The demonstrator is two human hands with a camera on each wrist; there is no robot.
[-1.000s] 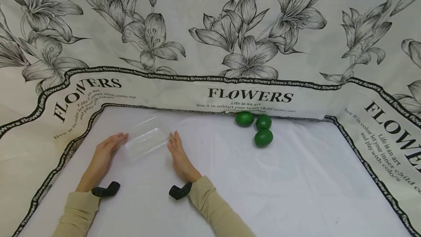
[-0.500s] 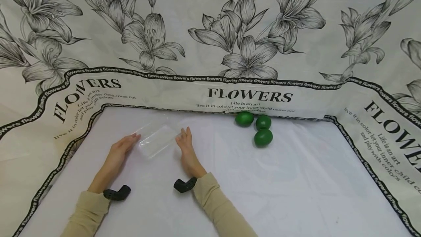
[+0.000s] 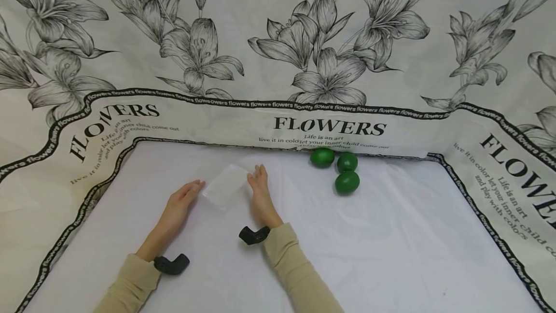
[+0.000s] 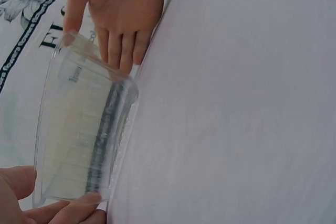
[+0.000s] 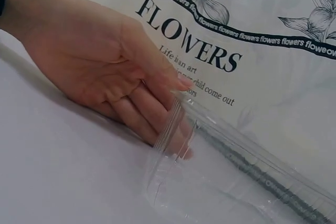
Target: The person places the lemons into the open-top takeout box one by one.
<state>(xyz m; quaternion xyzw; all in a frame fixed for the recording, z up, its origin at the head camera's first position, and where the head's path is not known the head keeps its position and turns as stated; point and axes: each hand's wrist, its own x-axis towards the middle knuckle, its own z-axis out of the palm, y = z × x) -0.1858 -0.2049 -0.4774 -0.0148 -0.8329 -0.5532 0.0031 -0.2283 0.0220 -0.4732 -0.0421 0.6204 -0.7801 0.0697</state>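
Observation:
A clear plastic box (image 3: 227,185), rectangular and see-through, lies slantwise between the two hands at left centre in the head view. My left hand (image 3: 180,202) touches its near left end with extended fingers. In the right wrist view the left thumb (image 5: 176,77) is at the rim, and fingertips show through the end wall. At the other end, my right hand (image 3: 262,197) presses with straight fingers. The left wrist view shows the palm of that right hand (image 4: 122,3) turned toward the box, thumb by its corner. Through the box (image 4: 79,124) the printed border shows.
Several green lime-like fruits, among them a front one (image 3: 347,182), sit together near the back edge, right of the hands. A white cloth (image 3: 369,255) covers the table. Flower-printed fabric (image 3: 208,120) rises at the back and sides. Black cameras, one here (image 3: 172,264), sit on the wrists.
Both hands and the clear plastic box have shifted rightward together, closer to the green fruits. The fruits have stayed where they were.

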